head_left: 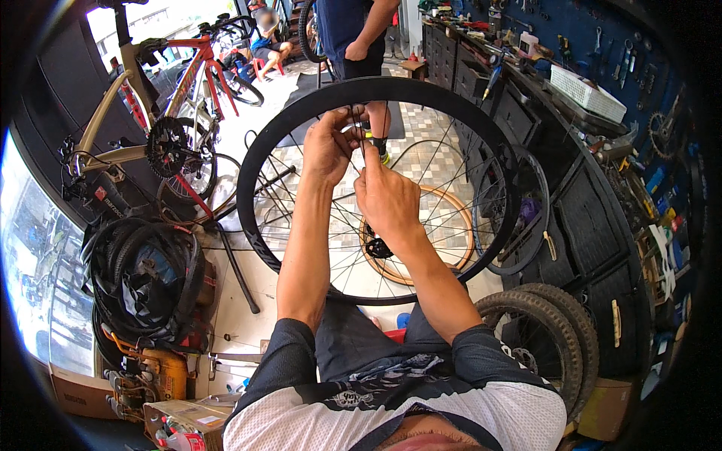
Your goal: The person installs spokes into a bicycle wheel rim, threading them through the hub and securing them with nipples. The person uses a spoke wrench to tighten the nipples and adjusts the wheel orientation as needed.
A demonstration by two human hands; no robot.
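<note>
A black deep-rimmed bicycle wheel [251, 161] stands in front of me, its dark spokes running to a black hub [380, 248]. My left hand [329, 144] is inside the rim near its far side, fingers curled and pinching a spoke. Just below and to the right, my right hand [387, 197] is closed at the same spoke, index finger stretched along it near the left fingertips. The exact contact of the right thumb is hidden. Through the spokes shows a tan ring-shaped tyre or rim [468, 218], lower than the wheel.
Bicycle frames [197, 56] stand at the left, above a heap of black tubes and tyres [143, 263]. A person in dark clothes [350, 34] stands beyond the wheel. Black drawer cabinets [579, 210] line the right, with knobby tyres [538, 316] and a white basket [587, 92].
</note>
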